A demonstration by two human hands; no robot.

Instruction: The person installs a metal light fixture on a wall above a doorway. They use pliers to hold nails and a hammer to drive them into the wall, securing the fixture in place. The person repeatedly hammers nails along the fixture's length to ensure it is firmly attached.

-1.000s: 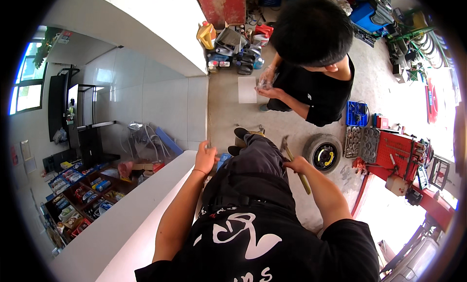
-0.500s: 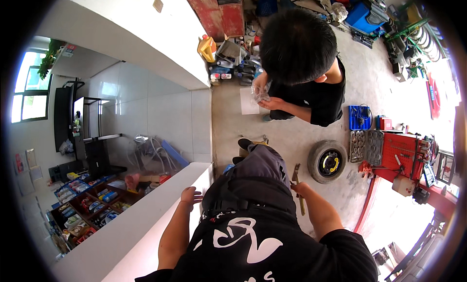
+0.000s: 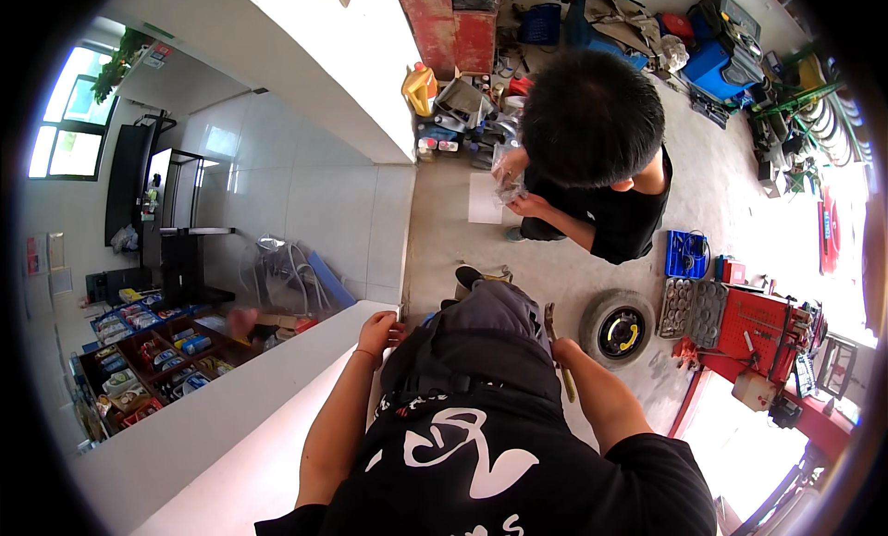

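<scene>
My right hand (image 3: 562,351) is closed round a long hand tool that looks like pliers (image 3: 568,384), held beside my right thigh. Its yellowish handle points back toward me, while a brown metal end sticks out ahead of the hand. On the other side, my left hand (image 3: 381,332) hangs by my hip with loosely bent fingers and nothing seen in them. It is next to the end of a white half-wall (image 3: 356,325); whether they touch I cannot tell. Ahead, a co-worker bends over a crinkled clear plastic bag (image 3: 509,177), held in both hands.
A spare wheel (image 3: 618,329) lies on the floor to the right, near an opened socket set (image 3: 692,307), a blue tool case (image 3: 687,254) and a red tool bench (image 3: 754,323). Bottles and a yellow jug (image 3: 420,89) crowd the far wall. A white sheet (image 3: 485,199) lies near the co-worker.
My view has shifted, so the surroundings sit differently in it. My left hand has moved forward beside the half-wall's end, its fingers more bent. The tool stays in my right hand.
</scene>
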